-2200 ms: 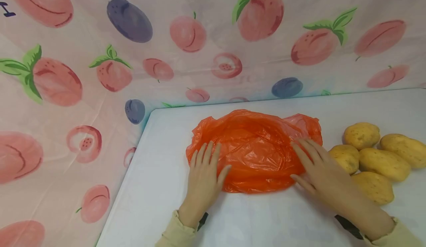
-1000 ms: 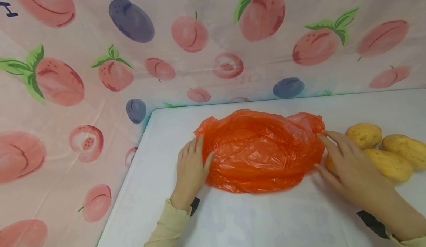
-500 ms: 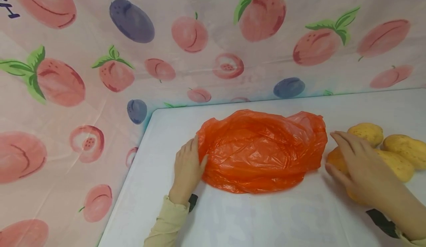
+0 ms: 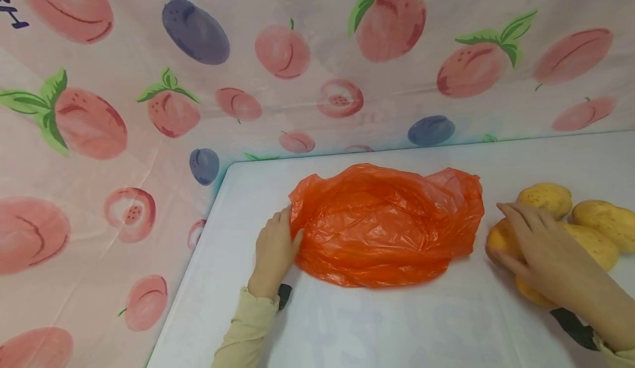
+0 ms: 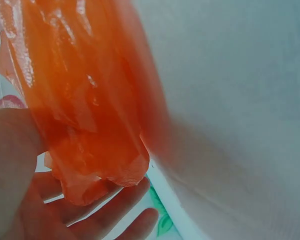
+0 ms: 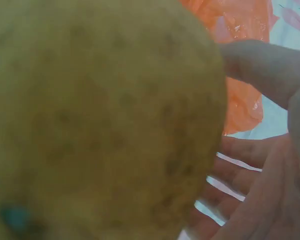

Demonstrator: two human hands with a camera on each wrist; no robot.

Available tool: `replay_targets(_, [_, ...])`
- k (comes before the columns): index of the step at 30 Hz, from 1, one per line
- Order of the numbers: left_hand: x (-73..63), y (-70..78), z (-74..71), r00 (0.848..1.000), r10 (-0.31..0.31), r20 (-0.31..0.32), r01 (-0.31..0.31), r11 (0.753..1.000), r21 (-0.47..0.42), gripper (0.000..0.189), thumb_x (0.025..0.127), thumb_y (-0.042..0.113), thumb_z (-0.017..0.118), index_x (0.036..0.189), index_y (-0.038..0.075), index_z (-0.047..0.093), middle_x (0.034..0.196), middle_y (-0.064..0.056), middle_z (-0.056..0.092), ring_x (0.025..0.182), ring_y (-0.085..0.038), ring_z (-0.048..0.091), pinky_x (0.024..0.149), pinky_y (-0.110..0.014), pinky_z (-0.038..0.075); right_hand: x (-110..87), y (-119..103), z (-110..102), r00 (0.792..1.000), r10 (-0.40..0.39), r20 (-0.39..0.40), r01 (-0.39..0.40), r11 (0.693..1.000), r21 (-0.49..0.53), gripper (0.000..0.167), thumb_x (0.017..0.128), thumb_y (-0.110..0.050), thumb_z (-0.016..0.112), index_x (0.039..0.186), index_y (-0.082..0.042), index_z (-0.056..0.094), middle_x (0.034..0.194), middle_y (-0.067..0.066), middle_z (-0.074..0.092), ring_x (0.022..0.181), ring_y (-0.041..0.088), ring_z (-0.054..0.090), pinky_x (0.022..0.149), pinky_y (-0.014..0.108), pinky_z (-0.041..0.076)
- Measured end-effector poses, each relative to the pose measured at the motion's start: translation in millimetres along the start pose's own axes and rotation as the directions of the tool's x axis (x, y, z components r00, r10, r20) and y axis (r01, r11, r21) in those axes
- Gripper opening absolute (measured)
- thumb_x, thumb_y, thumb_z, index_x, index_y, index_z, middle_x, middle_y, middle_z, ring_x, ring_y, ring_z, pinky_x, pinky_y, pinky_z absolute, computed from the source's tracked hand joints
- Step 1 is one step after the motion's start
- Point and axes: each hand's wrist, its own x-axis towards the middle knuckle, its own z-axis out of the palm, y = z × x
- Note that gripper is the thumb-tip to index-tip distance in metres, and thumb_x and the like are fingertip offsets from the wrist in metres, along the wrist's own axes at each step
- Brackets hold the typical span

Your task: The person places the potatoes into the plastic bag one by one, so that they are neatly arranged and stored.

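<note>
A crumpled orange plastic bag [image 4: 372,230] lies on the white table. My left hand [image 4: 274,244] is at its left edge, the thumb on the near side and the fingers along the rim. In the left wrist view, the bag's edge [image 5: 105,150] lies between thumb and fingers, hiding the thumb tip. On the right, my right hand [image 4: 543,252] reaches over a group of potatoes, thumb and fingers spread around the leftmost potato [image 4: 502,240]. A potato [image 6: 105,115] fills most of the right wrist view, partly hiding the fingers; full contact cannot be judged.
Other potatoes sit behind and beside the right hand: one at the back [image 4: 545,200], one at far right [image 4: 605,222], one in front [image 4: 533,293]. A fruit-print cloth [image 4: 327,54] borders the white table [image 4: 377,329] at the back and left.
Both hands have moved apart from over the bag, the left to its left edge and the right to the potatoes. In the last half second the bag has shifted slightly left.
</note>
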Motion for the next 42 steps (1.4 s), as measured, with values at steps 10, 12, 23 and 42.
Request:
replay_targets(10, [4.5, -4.8, 0.9, 0.992, -0.093, 0.091, 0.102, 0.99, -0.094, 0.047, 0.092, 0.024, 0.071, 0.13, 0.002, 0.056, 0.109, -0.013, 0.067, 0.091, -0.026, 0.062, 0.086, -0.042, 0.058, 1.7, 9, 7, 0.999, 0.014, 0.039, -0.014, 1.0, -0.01, 0.074, 0.082, -0.036, 0.08, 0.133, 0.006, 0.046, 0.131, 0.031, 0.044, 0.113, 0.05, 0.044, 0.095, 0.072, 0.039])
replay_targets(12, [5.5, -4.8, 0.0, 0.987, -0.114, 0.11, 0.125, 0.986, -0.108, 0.048, 0.092, 0.025, 0.071, 0.131, 0.002, 0.055, 0.112, -0.013, 0.066, 0.093, -0.026, 0.062, 0.088, -0.042, 0.058, 2.4, 10, 8, 0.997, 0.033, 0.071, -0.032, 0.999, -0.017, 0.072, 0.082, -0.038, 0.079, 0.131, 0.006, 0.049, 0.13, 0.032, 0.044, 0.114, 0.051, 0.043, 0.096, 0.072, 0.038])
replay_targets(23, [11.8, -2.9, -5.0, 0.966, -0.189, 0.178, 0.216, 0.964, -0.153, 0.053, 0.092, 0.023, 0.072, 0.137, 0.003, 0.054, 0.128, -0.015, 0.063, 0.106, -0.029, 0.061, 0.097, -0.045, 0.054, 4.9, 16, 10, 0.976, 0.08, 0.202, -0.076, 0.997, -0.029, 0.078, 0.078, -0.046, 0.081, 0.13, 0.006, 0.053, 0.133, 0.033, 0.04, 0.116, 0.052, 0.037, 0.097, 0.074, 0.035])
replay_targets(42, [19.4, -3.7, -6.2, 0.951, -0.196, 0.237, 0.236, 0.96, -0.153, 0.049, 0.091, 0.021, 0.073, 0.134, 0.003, 0.057, 0.124, -0.014, 0.066, 0.105, -0.029, 0.063, 0.097, -0.046, 0.054, 7.7, 16, 8, 0.969, 0.14, 0.204, -0.139, 0.99, -0.019, 0.08, 0.074, -0.049, 0.083, 0.126, 0.006, 0.057, 0.132, 0.036, 0.044, 0.116, 0.056, 0.039, 0.095, 0.075, 0.035])
